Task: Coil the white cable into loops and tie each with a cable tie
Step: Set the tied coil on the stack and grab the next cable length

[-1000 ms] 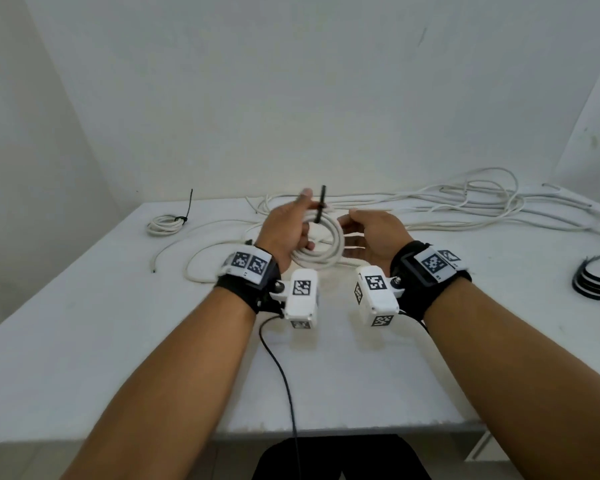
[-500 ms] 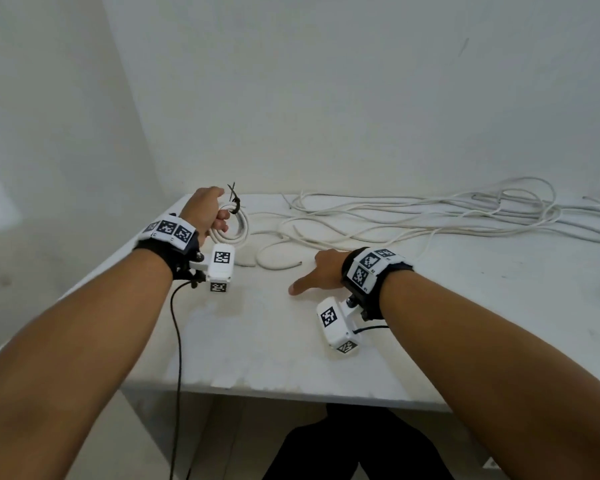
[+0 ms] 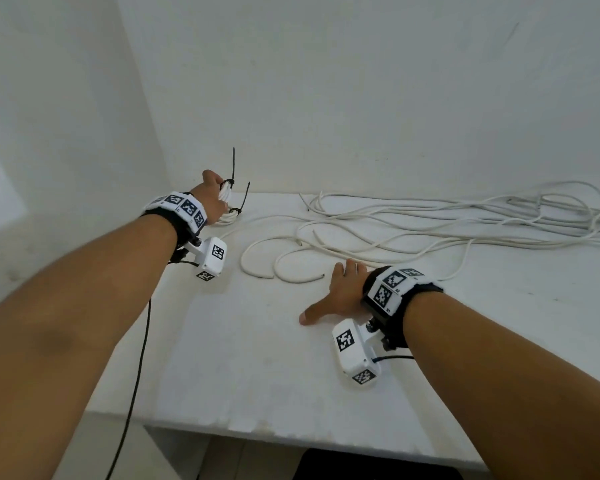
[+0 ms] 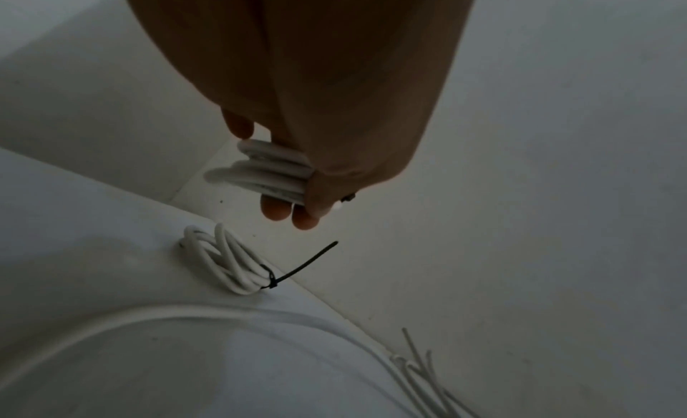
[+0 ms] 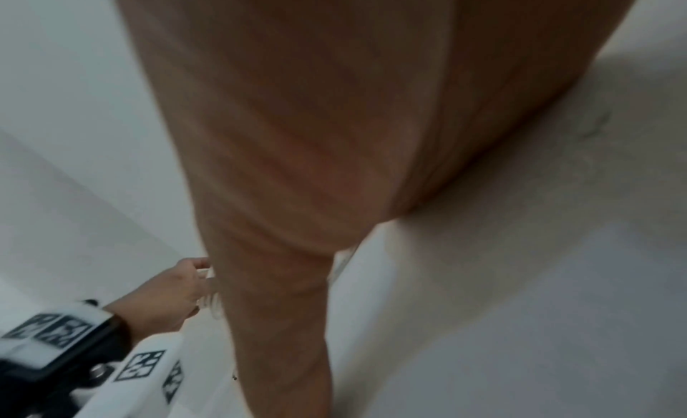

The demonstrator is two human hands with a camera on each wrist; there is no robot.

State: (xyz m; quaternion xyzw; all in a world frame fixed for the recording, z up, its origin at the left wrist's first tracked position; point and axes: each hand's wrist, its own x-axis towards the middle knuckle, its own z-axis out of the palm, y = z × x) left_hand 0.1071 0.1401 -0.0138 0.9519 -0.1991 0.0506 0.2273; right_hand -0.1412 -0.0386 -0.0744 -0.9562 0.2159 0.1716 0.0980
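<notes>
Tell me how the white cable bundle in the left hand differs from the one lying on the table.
The held white cable coil hangs above the white table, gripped by the left hand; the resting white cable coil lies untouched. The held coil's tie tail points up, the resting one's slants. Both wear black cable ties.

White table (image 3: 243,375) against bare white walls (image 3: 361,81), black cord (image 3: 136,375) hanging.

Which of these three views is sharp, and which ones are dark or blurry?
Head view: bright, evenly lit, sharpest, edges bowed by the wide lens. Left wrist view: dim, yet the tied coil on the table stays readable. Right wrist view: motion-smeared, the right hand filling most of it.
</notes>
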